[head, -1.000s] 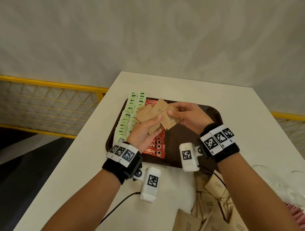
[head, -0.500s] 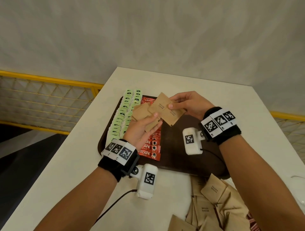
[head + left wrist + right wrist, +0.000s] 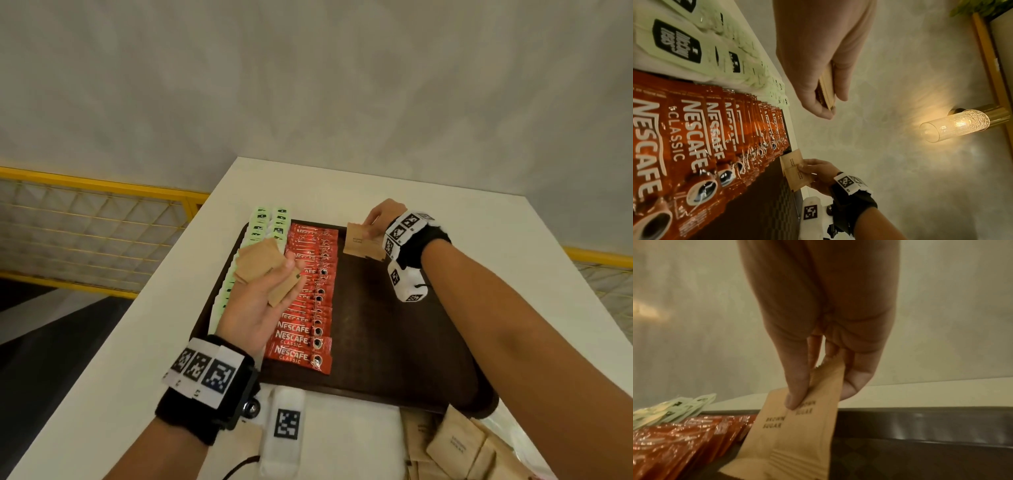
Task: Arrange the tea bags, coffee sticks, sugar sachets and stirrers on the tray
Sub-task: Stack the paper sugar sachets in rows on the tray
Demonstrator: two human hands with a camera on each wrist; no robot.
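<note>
Right hand is out at the far edge of the tray, thumb and fingers pinching two brown sugar sachets — overlapped, low ends just at the tray floor beside the far end of the red coffee sticks. Whether the paper touches down yet is hard to tell. Left hand hangs above the near-left part of the tray, fingers curled round a loose fan of spare sachets, over the seam between coffee sticks and the green tea bags along the left edge.

The risks, as I read it: that pair is held by the top corner only, so on letting go the two could slide apart or lie crooked and spoil the start of the new column. Set too far left, they ride up onto the coffee row. The left hand's fan looks slack — one slipping out would land on the finished rows and nudge them. More sachets wait off the tray's near right corner on the tabletop; no stirrers that I can make out.
</note>
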